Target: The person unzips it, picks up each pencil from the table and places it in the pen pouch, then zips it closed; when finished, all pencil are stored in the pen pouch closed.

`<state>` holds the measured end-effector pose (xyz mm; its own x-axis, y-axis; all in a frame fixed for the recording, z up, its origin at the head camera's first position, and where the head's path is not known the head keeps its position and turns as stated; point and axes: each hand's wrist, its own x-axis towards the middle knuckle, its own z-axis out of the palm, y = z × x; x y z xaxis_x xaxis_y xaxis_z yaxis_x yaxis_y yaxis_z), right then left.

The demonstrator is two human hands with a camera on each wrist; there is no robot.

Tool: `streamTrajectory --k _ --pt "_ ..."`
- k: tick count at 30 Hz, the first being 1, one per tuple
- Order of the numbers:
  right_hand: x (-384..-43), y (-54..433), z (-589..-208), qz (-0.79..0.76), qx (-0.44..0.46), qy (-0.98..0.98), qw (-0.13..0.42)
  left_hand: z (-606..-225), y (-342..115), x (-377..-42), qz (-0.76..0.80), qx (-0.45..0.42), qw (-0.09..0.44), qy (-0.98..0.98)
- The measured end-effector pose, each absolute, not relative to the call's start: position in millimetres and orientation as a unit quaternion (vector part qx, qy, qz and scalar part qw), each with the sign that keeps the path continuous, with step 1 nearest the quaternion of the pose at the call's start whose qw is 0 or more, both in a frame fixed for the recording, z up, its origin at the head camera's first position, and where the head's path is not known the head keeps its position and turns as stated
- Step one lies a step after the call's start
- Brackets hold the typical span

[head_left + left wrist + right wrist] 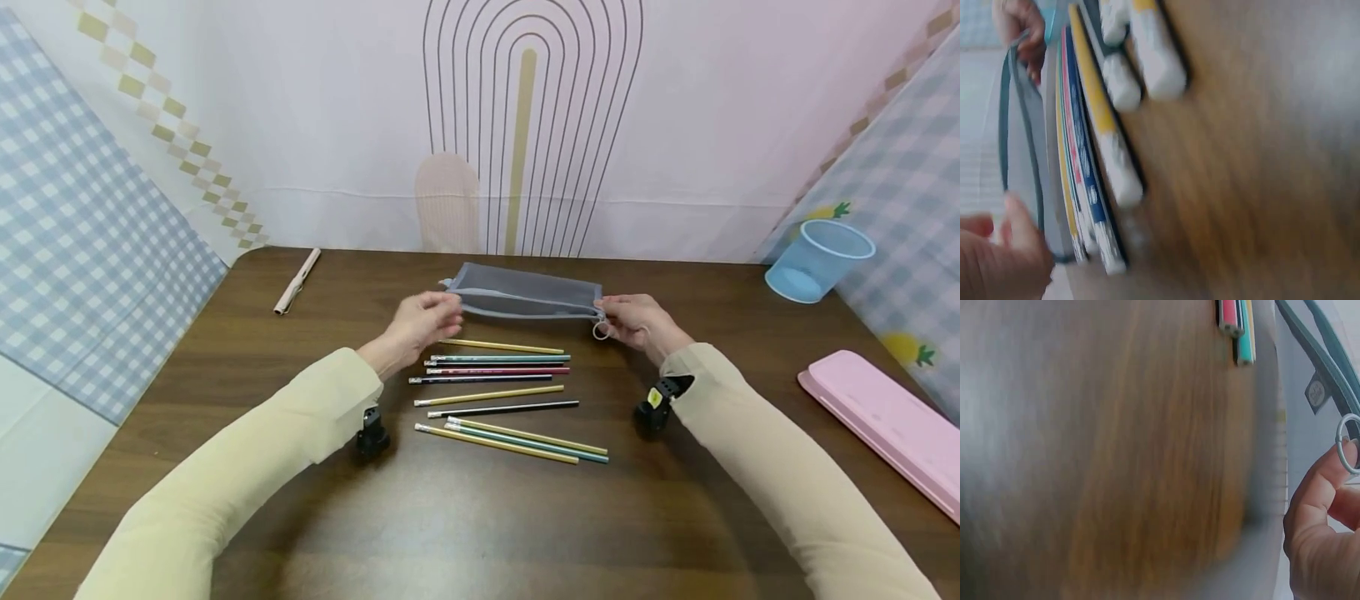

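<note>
A grey see-through zipper pouch is stretched sideways between both hands, its zipper edge facing me and its mouth parted. My left hand pinches the pouch's left end between thumb and fingers. At the opposite end, my right hand grips the corner beside the zipper's ring pull. A small square label shows on the pouch in the right wrist view. Just in front of the pouch lie several pencils, yellow, green, red, dark blue and black, their eraser ends to the left.
A light-coloured pen lies at the back left of the brown table. On the right are a blue mesh cup near the back edge and a closed pink pencil case. A patterned cloth hangs behind the table.
</note>
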<state>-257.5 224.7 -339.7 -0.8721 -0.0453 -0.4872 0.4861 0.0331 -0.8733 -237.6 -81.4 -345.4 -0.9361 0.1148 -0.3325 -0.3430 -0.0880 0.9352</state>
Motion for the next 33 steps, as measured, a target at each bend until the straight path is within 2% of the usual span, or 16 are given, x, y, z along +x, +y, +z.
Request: streamTrajectory --k 3,6,17,20,27,33 --pt "-254.0 220.2 -338.7 -0.716 0.17 0.646 0.202 -347.1 -68.7 -231.9 0.718 -0.053 0.248 0.648" --pt "-250.6 213.6 -338.6 -0.74 0.176 0.615 0.208 -349.4 -55.9 -230.5 0.713 -0.051 0.284 0.639" --pt "-239.3 205.3 -338.9 -0.733 0.144 0.623 0.233 -350.2 -27.6 -239.7 0.781 -0.115 0.183 0.586" --pt "-237.3 208.3 -339.9 -0.691 0.123 0.683 0.2 -348.9 -23.6 -240.8 0.786 -0.107 0.173 0.584" --pt "-233.8 200.7 -337.9 -0.583 0.041 0.809 0.067 -348.2 -14.6 -239.4 0.783 -0.081 0.184 0.589" --pt "-230.2 179.9 -330.1 -0.508 -0.091 0.856 0.027 -345.7 -2.9 -236.0 0.773 -0.05 0.207 0.598"
